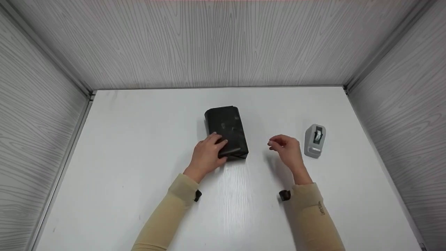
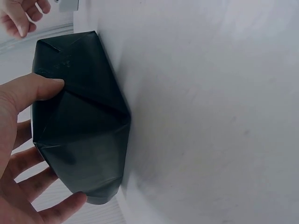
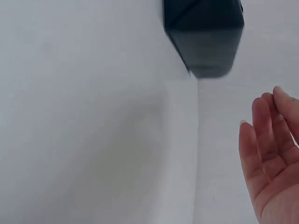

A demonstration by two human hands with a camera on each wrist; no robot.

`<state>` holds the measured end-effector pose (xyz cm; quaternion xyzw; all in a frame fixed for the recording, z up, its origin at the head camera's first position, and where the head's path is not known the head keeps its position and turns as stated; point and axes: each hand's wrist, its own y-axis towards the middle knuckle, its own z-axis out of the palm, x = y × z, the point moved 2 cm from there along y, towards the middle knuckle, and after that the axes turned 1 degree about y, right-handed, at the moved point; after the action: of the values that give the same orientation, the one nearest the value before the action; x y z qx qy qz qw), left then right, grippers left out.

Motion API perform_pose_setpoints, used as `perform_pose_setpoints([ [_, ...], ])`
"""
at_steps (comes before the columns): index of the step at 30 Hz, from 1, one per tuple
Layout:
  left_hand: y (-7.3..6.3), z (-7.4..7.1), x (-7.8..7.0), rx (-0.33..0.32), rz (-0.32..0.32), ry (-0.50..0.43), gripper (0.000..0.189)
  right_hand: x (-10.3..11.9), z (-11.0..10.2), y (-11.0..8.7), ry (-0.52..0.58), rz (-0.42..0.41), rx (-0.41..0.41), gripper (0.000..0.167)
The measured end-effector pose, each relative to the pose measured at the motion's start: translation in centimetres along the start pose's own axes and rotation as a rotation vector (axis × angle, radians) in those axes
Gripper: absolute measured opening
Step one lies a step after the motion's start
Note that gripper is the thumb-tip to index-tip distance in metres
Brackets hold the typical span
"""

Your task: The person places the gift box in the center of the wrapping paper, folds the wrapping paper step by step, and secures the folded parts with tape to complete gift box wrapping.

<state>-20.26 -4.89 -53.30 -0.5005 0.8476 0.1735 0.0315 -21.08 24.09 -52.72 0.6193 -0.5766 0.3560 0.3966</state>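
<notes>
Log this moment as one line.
left hand: holds black package | right hand: between package and tape dispenser, hold unclear | tape dispenser: on white table

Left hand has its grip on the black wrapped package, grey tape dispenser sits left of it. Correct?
Not quite: the grey tape dispenser sits to the right of the black wrapped package, as the head view shows. The left hand does have its grip on the package.

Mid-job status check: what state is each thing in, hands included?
Black package: wrapped, lying on the table, near end folded; whether taped, unclear.
Tape dispenser: upright, roll loaded.
Left hand: gripping the package's near end.
Right hand: raised, thumb near fingertips; whether holding tape, unclear.
</notes>
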Motion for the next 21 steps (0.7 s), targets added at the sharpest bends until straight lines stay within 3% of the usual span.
perform_pose_setpoints([
  [3,0.0,0.0,0.0,0.002,-0.002,-0.006,0.051,-0.9,-2.3,-0.2,0.017,0.028,-0.048,0.018],
  [8,0.0,-0.1,0.0,-0.014,0.005,-0.005,0.050,-2.5,-6.2,-0.7,-0.110,0.103,-0.191,0.024],
  [14,0.0,0.0,0.0,-0.009,0.007,-0.006,0.051,-4.8,-10.0,-1.1,-0.197,0.288,-0.361,0.035],
  [18,0.0,0.0,0.0,0.004,0.000,-0.007,0.052,-6.0,-11.3,-1.5,-0.209,0.400,-0.374,0.043],
  [21,-0.1,0.0,0.0,0.003,0.000,-0.006,0.051,-6.4,-11.7,-1.8,-0.220,0.471,-0.318,0.048],
])
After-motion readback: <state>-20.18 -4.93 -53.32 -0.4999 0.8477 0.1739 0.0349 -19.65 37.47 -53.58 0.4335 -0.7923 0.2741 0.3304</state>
